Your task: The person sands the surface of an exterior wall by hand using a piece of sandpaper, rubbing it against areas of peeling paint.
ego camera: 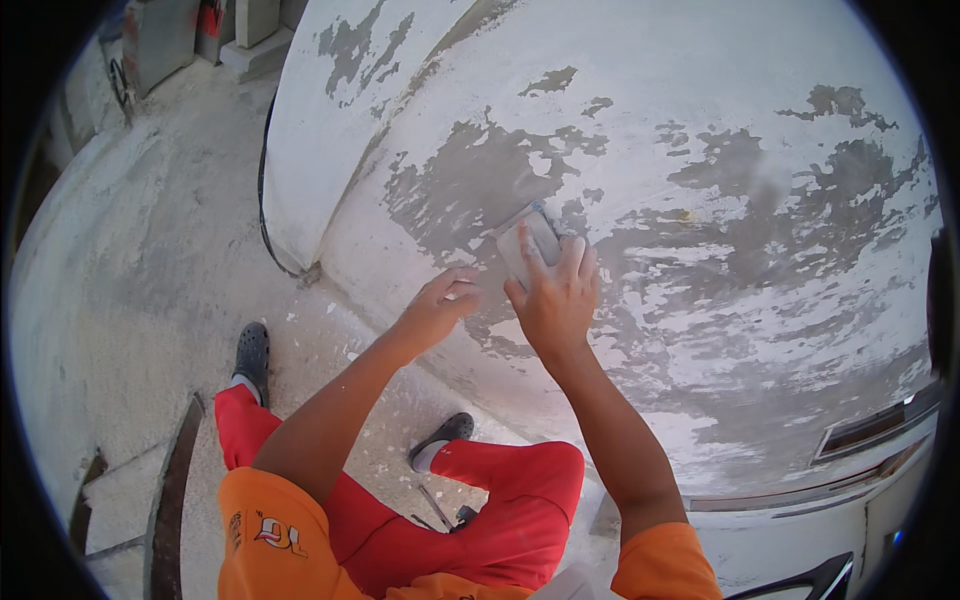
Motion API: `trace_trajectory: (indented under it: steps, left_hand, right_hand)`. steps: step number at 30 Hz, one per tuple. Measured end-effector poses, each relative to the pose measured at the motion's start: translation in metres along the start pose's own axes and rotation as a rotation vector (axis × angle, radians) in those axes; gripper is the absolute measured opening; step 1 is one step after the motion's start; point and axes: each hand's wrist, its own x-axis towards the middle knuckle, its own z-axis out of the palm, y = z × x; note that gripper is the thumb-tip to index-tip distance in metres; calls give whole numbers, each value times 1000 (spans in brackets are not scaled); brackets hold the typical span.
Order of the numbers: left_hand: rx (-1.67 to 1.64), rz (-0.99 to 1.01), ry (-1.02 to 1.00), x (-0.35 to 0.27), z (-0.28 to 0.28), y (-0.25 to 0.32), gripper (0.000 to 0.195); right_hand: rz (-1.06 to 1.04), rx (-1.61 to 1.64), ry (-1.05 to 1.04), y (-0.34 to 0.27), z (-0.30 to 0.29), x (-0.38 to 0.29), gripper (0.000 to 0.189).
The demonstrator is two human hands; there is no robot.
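Note:
My right hand [559, 307] is pressed over a flat, dusty sanding block [514, 251], fingers spread along its back. The block lies against a wall [660, 300] whose white coating is worn through to grey in ragged patches. White dust coats my right fingertips. To the left, my left hand [442, 300] hovers near the wall with loosely bent fingers and nothing visible in it. Whether its fingertips touch the wall I cannot tell.
A black cable [264, 187] runs down beside the wall's corner edge. White flakes dot the concrete floor [172, 247]. Slabs [161, 45] stand at the upper left. A curved dark bar [172, 495] is at lower left, and a recessed frame [870, 427] is at right.

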Motion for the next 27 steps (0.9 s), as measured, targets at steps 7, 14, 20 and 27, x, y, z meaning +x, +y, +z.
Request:
trace_trajectory:
  steps: [7, 14, 20, 27]
  left_hand:
    - [-590, -71, -95, 9, 4, -1, 59]
    - [-470, -27, -127, 6, 3, 1, 49]
    - [-405, -98, -41, 0, 13, 11, 48]
    - [-549, -82, 13, 6, 8, 8, 51]
  right_hand:
    - [-1, 282, -168, -36, -23, -18, 81]
    - [262, 696, -319, -25, -28, -36, 100]
    - [434, 1098, -405, -18, -17, -43, 95]
    - [508, 1185, -304, -11, -18, -29, 72]
